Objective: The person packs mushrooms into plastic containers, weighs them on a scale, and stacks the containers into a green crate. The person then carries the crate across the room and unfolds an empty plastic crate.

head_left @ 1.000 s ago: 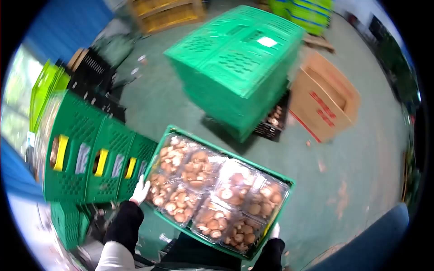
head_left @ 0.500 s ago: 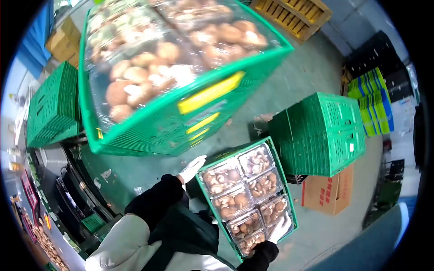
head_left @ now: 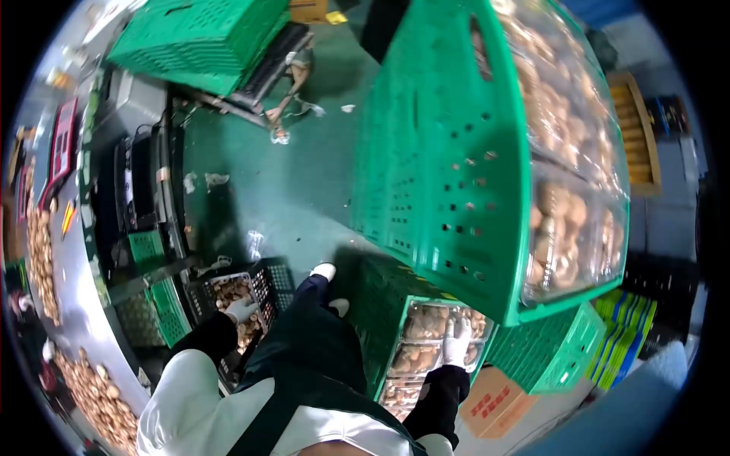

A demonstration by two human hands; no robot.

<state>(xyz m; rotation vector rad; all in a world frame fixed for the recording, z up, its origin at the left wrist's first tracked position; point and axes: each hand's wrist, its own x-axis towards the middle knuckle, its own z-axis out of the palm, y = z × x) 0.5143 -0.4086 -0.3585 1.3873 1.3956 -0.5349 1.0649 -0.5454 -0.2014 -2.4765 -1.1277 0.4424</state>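
Note:
My left hand [head_left: 242, 309], in a white glove, is over a black crate [head_left: 262, 292] of loose brown mushrooms [head_left: 231, 291]. Its fingers look loosely extended and hold nothing I can see; whether they touch the mushrooms or the crate I cannot tell. My right hand [head_left: 456, 343], also gloved in white, lies with fingers spread on clear plastic packs of mushrooms [head_left: 415, 359]. These packs fill a green crate [head_left: 386, 334] to my right, and my forearm covers part of them.
A tall stack of green crates [head_left: 441, 152] with wrapped mushroom packs on top rises ahead to the right. More green crates [head_left: 198, 34] stand at the far left. A steel table [head_left: 84, 304] bears loose mushrooms. A cardboard box [head_left: 494, 403] sits at the right.
My view has swung left, bringing the black crate into sight. My left hand has left the green crate's side and moved to the black crate. My right hand remains on the packs.

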